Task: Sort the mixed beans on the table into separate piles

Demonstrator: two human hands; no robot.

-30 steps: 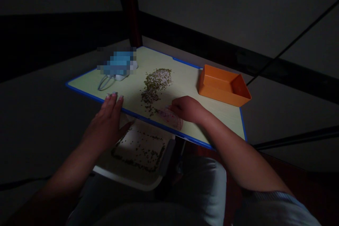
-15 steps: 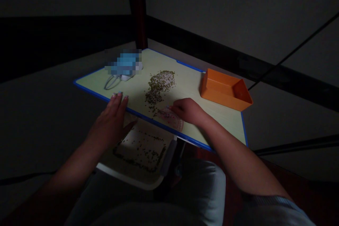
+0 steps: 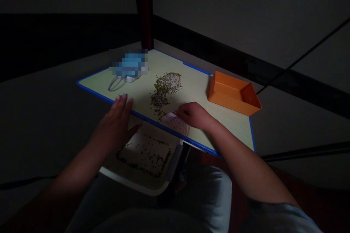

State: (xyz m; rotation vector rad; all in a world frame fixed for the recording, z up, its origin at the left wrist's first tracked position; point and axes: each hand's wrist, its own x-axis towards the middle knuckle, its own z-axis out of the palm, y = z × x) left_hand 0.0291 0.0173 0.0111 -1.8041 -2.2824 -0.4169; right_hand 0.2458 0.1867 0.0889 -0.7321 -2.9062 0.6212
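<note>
My left hand (image 3: 113, 125) is open and flat, fingers spread, with the fingertips on the near edge of the surface (image 3: 194, 91), a pale board with a blue border. It holds nothing. My right hand (image 3: 194, 115) is loosely curled, with the fingers bent over a flat, translucent pinkish piece (image 3: 176, 123) near the same edge. The hand touches the piece, but I cannot tell whether it is gripping it.

Just beyond my right fingertips, a long, loose scatter of small green-brown beans (image 3: 165, 87) runs across the middle of the surface toward the far edge, its near end almost reaching the pinkish piece. Near the right corner, well apart from the beans, sits an empty-looking orange rectangular tray (image 3: 232, 94). Near the far-left corner lies a blue object (image 3: 129, 64), too blurred to identify, with a thin looped strap (image 3: 115, 84) beside it. Below the near edge, over my lap, a white tray (image 3: 144, 160) holds more scattered beans, mostly along its sides. A dark post (image 3: 144, 11) rises behind the far corner.
</note>
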